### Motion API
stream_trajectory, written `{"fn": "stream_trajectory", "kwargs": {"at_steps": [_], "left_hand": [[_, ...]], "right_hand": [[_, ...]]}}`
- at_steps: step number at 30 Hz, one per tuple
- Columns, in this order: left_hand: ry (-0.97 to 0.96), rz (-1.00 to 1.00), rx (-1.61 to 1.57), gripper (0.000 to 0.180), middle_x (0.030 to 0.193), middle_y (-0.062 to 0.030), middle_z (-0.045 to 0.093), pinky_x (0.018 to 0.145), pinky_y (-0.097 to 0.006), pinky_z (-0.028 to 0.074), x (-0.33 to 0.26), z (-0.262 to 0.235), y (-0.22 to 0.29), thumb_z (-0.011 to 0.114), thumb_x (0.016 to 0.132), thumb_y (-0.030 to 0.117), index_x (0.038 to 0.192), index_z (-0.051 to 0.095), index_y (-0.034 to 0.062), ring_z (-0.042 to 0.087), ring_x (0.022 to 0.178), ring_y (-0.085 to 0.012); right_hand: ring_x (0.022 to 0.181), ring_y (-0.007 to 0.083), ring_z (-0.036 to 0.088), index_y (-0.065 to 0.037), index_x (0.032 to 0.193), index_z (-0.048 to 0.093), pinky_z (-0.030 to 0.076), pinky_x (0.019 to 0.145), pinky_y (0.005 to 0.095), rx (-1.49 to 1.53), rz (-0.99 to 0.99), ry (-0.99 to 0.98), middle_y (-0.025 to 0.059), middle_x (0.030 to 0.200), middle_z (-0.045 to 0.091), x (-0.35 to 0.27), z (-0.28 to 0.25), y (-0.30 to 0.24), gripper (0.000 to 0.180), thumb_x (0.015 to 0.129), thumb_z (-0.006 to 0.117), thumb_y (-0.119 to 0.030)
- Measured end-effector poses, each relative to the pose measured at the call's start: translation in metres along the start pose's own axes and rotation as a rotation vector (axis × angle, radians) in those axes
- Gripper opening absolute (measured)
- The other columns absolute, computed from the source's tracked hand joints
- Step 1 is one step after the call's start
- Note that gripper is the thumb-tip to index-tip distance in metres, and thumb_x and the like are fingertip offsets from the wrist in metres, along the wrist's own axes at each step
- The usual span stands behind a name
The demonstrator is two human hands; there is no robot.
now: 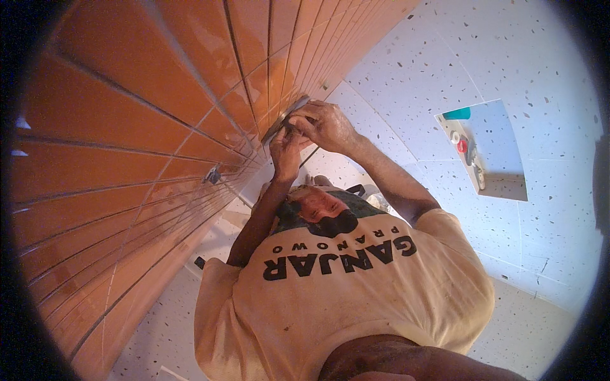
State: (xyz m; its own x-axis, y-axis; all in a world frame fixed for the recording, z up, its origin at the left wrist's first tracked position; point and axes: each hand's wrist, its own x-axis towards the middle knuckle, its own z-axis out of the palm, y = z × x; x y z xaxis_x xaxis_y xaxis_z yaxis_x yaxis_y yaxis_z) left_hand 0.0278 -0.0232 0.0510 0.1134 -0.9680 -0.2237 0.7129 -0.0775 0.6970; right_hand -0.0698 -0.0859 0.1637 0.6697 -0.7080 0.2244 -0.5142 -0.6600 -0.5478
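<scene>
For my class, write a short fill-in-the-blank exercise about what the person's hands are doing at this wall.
1. Both hands press a flat metal tool against the ____ tiled wall.
2. The right hand grips the tool from ____ the left hand.
3. The floor is white with dark ____.
4. A pale board with small tools lies on the ____.

Missing words: orange; above; speckles; floor

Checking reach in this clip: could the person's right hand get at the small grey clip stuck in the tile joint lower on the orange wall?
Probably yes. The right hand is with the left hand on a flat grey tool against the orange tiled wall; the grey clip sits lower, with only bare tile between.
</scene>
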Motion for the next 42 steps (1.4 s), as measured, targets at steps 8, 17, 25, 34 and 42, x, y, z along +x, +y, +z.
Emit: {"fn": "stream_trajectory", "kwargs": {"at_steps": [8, 17, 25, 34, 42], "left_hand": [[0.075, -0.046, -0.066, 0.042, 0.099, -0.0139, 0.065, 0.077, -0.032, 0.057, -0.002, -0.001, 0.005, 0.070, 0.088, 0.026, 0.112, 0.057, -0.0062, 0.068, 0.085, -0.0218], [0.052, -0.070, -0.088, 0.033, 0.103, -0.0141, 0.063, 0.081, -0.036, 0.057, -0.009, -0.002, 0.014, 0.064, 0.091, 0.017, 0.115, 0.056, -0.0044, 0.067, 0.086, -0.0222], [0.038, -0.036, -0.097, 0.037, 0.114, -0.0146, 0.061, 0.093, -0.040, 0.050, -0.019, -0.002, 0.016, 0.060, 0.095, 0.023, 0.120, 0.053, -0.0028, 0.062, 0.105, -0.0254], [0.138, -0.055, -0.239, 0.031, 0.109, -0.0130, 0.062, 0.092, -0.037, 0.053, -0.018, 0.002, 0.015, 0.060, 0.094, 0.015, 0.118, 0.057, -0.0048, 0.063, 0.101, -0.0245], [0.158, -0.075, -0.282, 0.026, 0.106, -0.0148, 0.062, 0.088, -0.036, 0.056, -0.014, 0.003, 0.012, 0.063, 0.092, 0.011, 0.111, 0.058, -0.0053, 0.066, 0.096, -0.0269]], "right_hand": [[0.078, 0.0353, 0.064, -0.003, 0.096, 0.068, 0.051, 0.068, 0.0416, 0.030, 0.054, 0.074, 0.0163, 0.086, 0.067, -0.004, 0.006, 0.005, 0.019, 0.089, 0.061, -0.020], [0.076, 0.0333, 0.065, -0.004, 0.094, 0.069, 0.052, 0.066, 0.0390, 0.072, 0.095, 0.032, 0.0165, 0.086, 0.067, -0.006, 0.004, 0.010, 0.016, 0.089, 0.063, -0.017], [0.085, 0.0362, 0.064, -0.006, 0.097, 0.068, 0.051, 0.074, 0.0434, 0.088, 0.095, -0.040, 0.0183, 0.092, 0.066, -0.002, 0.000, 0.004, 0.019, 0.089, 0.059, -0.022], [0.083, 0.0350, 0.064, -0.003, 0.096, 0.068, 0.052, 0.071, 0.0410, 0.063, -0.035, -0.106, 0.0171, 0.089, 0.066, 0.004, -0.010, 0.004, 0.018, 0.088, 0.063, -0.019], [0.080, 0.0333, 0.065, -0.002, 0.094, 0.068, 0.052, 0.069, 0.0396, 0.070, -0.015, -0.159, 0.0168, 0.087, 0.067, 0.010, -0.011, 0.012, 0.018, 0.089, 0.063, -0.019]]}}
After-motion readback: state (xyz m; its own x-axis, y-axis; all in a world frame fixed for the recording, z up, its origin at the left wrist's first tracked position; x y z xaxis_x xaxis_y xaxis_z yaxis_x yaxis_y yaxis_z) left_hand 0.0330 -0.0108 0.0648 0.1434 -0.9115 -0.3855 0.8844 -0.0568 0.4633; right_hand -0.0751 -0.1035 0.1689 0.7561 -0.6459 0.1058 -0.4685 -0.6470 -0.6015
